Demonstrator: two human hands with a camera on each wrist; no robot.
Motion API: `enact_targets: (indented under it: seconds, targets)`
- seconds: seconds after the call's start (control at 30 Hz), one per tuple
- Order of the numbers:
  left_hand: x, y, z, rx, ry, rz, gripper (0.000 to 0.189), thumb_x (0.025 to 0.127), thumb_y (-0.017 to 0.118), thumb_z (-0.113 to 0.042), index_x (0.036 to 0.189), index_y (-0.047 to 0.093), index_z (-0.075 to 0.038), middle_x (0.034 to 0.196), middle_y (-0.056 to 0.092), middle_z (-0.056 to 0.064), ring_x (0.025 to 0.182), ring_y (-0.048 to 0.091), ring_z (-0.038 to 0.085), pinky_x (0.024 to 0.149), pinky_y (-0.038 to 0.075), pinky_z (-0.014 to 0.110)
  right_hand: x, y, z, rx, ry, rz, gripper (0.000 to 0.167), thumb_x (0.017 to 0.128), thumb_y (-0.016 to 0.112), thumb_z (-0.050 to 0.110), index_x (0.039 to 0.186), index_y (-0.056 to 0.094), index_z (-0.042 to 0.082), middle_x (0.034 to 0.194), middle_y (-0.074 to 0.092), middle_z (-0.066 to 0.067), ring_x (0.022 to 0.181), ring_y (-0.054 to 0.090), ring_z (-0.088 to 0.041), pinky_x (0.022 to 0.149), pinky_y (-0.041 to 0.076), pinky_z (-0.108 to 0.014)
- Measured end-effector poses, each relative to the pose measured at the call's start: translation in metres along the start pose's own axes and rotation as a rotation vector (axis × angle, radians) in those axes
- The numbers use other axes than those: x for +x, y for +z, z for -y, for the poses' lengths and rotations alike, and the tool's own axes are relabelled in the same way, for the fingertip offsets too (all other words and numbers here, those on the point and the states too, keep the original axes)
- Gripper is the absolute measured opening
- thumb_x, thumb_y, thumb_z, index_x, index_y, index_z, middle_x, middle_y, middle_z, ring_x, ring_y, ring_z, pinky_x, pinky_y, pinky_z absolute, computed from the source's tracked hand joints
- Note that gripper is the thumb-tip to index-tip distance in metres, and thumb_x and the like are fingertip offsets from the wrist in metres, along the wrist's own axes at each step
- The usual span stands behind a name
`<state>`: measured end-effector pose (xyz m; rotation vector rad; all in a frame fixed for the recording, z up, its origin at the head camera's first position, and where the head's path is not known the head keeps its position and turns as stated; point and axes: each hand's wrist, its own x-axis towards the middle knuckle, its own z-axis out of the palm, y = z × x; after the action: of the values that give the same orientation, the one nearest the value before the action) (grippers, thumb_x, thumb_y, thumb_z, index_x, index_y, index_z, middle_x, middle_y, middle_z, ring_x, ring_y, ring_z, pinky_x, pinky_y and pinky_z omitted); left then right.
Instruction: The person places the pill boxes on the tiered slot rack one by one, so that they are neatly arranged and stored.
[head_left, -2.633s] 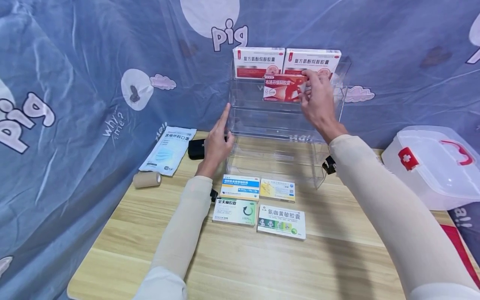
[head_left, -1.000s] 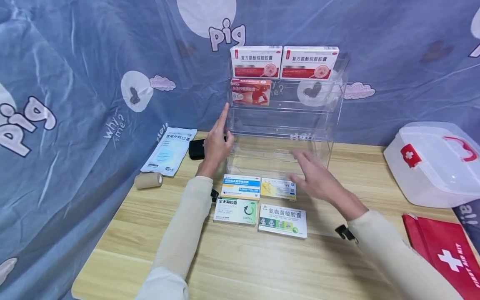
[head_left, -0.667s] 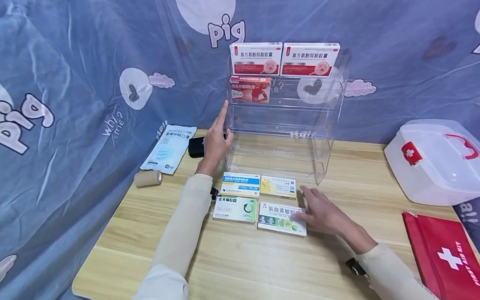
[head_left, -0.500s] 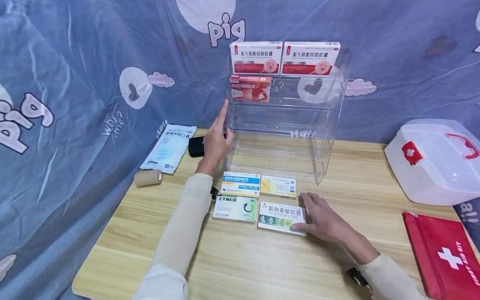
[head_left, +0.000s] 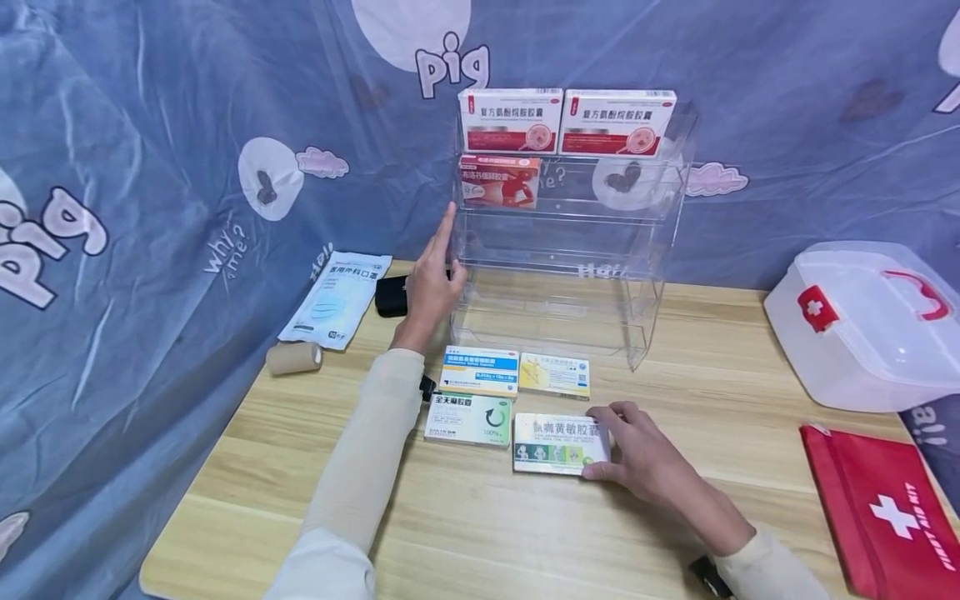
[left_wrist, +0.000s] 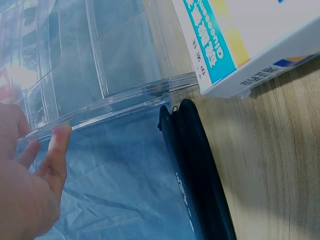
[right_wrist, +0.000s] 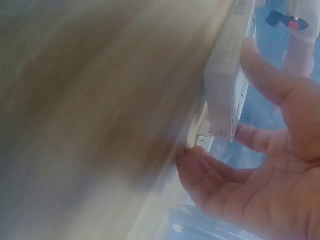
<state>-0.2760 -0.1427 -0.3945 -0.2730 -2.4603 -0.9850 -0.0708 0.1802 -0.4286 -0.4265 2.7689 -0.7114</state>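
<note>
My right hand (head_left: 645, 454) pinches the right end of a white and green medicine box (head_left: 555, 452) between thumb and fingers. The right wrist view shows the box (right_wrist: 227, 75) with its near edge tilted up over the wood. At the left side of a clear acrylic tiered rack (head_left: 562, 233), my left hand (head_left: 433, 287) rests with its fingers straight along the edge. In the left wrist view those fingertips (left_wrist: 61, 134) touch the rack's clear edge. Two white and red medicine boxes (head_left: 512, 123) stand on the top tier, and a red medicine box (head_left: 498, 182) sits at the left of the tier below.
A blue-white box (head_left: 480, 371), a yellow-white box (head_left: 555, 375) and a green-white box (head_left: 468, 419) lie before the rack. A mask packet (head_left: 333, 300), bandage roll (head_left: 294, 358) and black zip case (head_left: 392, 297) are left; a white first-aid box (head_left: 862, 325) and red pouch (head_left: 885, 508) right.
The red box went onto the second tier's left end and the right hand let it go. That hand came down to the white and green box and gripped it. The left hand stayed put.
</note>
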Motion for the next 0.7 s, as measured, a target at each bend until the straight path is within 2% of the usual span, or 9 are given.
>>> enact_targets:
  seconds: [0.07,0.17,0.3,0.47,0.7]
  targets:
    - [0.0,0.0,0.0,0.0,-0.005,0.003,0.091,0.1,0.059,-0.002,0.173,0.019,-0.038,0.166,0.052,0.008,0.069,0.054,0.03,0.058,0.046,0.039,-0.001,-0.001,0.003,0.009,0.027,0.016,0.088,0.077,0.092,0.041,0.152,0.056,0.012,0.135,0.061,-0.026,0.111,0.065,-0.036,0.094,0.057,-0.06]
    - [0.0,-0.001,0.0,0.0,-0.022,0.012,0.091,0.101,0.059,-0.003,0.173,0.018,-0.04,0.167,0.051,0.007,0.07,0.056,0.031,0.058,0.046,0.039,-0.001,-0.001,0.005,0.058,0.035,0.035,0.086,0.078,0.094,0.032,0.151,0.055,0.013,0.122,0.069,-0.014,0.097,0.062,-0.022,0.084,0.056,-0.046]
    - [-0.002,-0.002,-0.001,-0.003,-0.04,0.019,0.091,0.101,0.059,-0.004,0.173,0.018,-0.041,0.168,0.049,0.007,0.077,0.06,0.033,0.059,0.048,0.038,-0.001,-0.001,0.003,0.174,0.019,0.051,0.071,0.086,0.088,0.017,0.148,0.056,0.011,0.112,0.076,-0.003,0.096,0.066,-0.013,0.082,0.057,-0.033]
    - [-0.003,-0.003,-0.002,-0.003,-0.042,0.014,0.092,0.1,0.06,-0.002,0.173,0.019,-0.04,0.169,0.049,0.006,0.077,0.06,0.033,0.06,0.049,0.039,0.001,-0.011,-0.003,0.247,-0.045,0.003,0.059,0.094,0.077,0.005,0.149,0.056,0.009,0.112,0.079,-0.007,0.097,0.073,-0.015,0.08,0.06,-0.026]
    - [-0.001,-0.001,-0.002,-0.001,-0.025,0.014,0.091,0.101,0.059,-0.003,0.173,0.018,-0.039,0.167,0.051,0.008,0.079,0.061,0.033,0.06,0.049,0.04,0.013,-0.045,-0.004,0.225,-0.123,-0.184,0.062,0.093,0.074,-0.005,0.151,0.054,0.005,0.112,0.077,-0.02,0.097,0.078,-0.032,0.079,0.066,-0.034]
